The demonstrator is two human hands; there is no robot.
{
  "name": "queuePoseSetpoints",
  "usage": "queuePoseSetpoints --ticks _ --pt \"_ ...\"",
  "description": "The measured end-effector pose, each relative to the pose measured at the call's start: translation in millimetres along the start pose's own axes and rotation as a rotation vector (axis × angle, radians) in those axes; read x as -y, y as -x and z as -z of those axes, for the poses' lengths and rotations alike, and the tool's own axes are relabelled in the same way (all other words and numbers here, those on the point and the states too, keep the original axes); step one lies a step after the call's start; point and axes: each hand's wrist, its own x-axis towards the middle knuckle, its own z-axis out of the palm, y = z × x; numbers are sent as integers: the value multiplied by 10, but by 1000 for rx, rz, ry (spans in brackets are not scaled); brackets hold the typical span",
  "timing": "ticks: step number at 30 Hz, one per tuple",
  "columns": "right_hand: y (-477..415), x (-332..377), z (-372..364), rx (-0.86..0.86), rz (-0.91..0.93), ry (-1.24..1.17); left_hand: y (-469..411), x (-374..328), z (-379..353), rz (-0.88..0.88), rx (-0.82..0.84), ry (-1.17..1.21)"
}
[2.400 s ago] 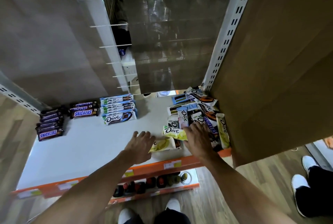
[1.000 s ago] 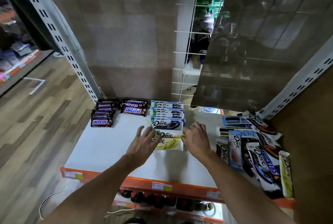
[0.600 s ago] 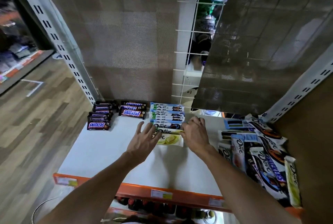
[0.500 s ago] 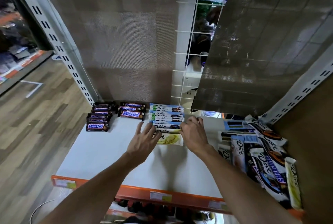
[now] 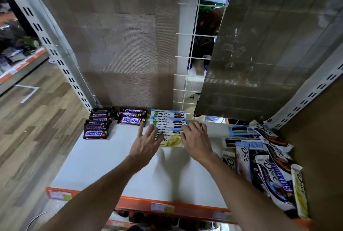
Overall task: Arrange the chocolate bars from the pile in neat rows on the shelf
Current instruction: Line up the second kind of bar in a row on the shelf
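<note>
Wide white shelf, and the pile sprawls along its right side, plenty to go. Back centre sits the Dove row, beside the Snickers rows. Left hand, fingers spread, at the row's left end; right hand, fingers together and bent, tips against its right end. Between them lies the yellow Dove bar (frontmost in the row). Squaring-up step, I'd say; next calls for a reach right into the pile.

The left grip and right grip were bare hands with slim fingers. Behind each grip a bare forearm ran, uncovered as far as the view showed.
</note>
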Motion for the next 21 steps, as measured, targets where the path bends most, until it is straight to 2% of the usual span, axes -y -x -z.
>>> queuePoseSetpoints --ticks 7,13,21 --pt "214 -144 63 96 -57 5 9 -39 -16 18 6 15" --pt "384 -206 133 267 -85 9 92 -35 80 24 70 65" --pt "673 -150 357 309 -118 -19 224 -77 366 -33 59 123"
